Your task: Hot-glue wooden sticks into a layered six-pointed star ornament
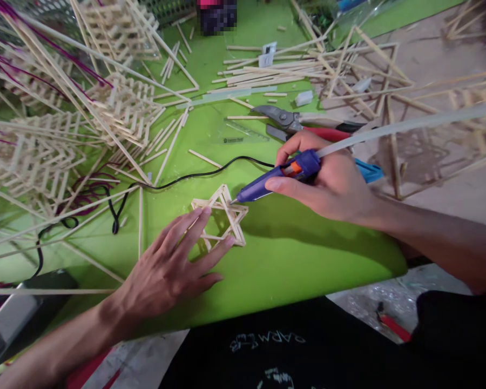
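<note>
On the green bench (291, 259), near its middle, lies a small star-shaped frame of wooden sticks (221, 219). Flat beside it, the left hand (174, 267) is spread, fingertips pressing on the frame's near edge. Above, the right hand (328, 181) is wrapped around a purple glue gun (279, 175), its nozzle touching the frame's top; pliers (303, 124) lie beyond.

One glue gun (275, 175), one stick star (221, 221) and one pair of pliers (303, 124) show. Two hands work: the left hand (174, 265) and the right hand (328, 178).
</note>
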`<state>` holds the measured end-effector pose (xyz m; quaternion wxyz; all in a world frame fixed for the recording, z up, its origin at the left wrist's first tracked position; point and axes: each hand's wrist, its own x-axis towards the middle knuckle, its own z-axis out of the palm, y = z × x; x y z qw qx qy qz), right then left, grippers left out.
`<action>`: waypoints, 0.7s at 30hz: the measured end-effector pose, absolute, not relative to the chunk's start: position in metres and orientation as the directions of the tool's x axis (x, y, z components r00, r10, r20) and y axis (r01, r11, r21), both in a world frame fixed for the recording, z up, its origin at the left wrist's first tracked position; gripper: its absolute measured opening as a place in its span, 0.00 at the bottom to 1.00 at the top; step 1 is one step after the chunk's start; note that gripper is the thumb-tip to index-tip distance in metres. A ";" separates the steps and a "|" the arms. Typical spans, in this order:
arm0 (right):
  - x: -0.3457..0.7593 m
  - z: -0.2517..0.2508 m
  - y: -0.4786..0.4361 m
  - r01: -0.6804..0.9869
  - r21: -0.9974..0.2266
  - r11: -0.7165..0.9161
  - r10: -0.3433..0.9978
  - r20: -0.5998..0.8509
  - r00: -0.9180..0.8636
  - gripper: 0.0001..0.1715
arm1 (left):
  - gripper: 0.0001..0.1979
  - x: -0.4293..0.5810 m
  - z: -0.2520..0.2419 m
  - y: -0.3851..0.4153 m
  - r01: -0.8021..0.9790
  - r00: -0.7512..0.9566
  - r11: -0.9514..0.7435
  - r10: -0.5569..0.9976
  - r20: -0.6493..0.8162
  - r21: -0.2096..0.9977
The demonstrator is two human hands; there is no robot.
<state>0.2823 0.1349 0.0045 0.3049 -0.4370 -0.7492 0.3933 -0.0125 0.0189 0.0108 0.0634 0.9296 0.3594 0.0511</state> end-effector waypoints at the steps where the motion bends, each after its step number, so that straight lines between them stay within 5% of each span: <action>1: 0.282 0.004 0.135 0.411 -0.858 0.308 0.894 0.113 -0.433 0.20 | 0.32 -0.012 0.011 0.019 0.662 0.736 -0.733 0.675 0.049 0.153; 21: 0.288 0.002 0.127 0.373 -0.791 0.486 0.816 0.258 -0.517 0.21 | 0.33 -0.014 0.009 0.018 0.663 0.736 -0.735 0.675 0.055 0.144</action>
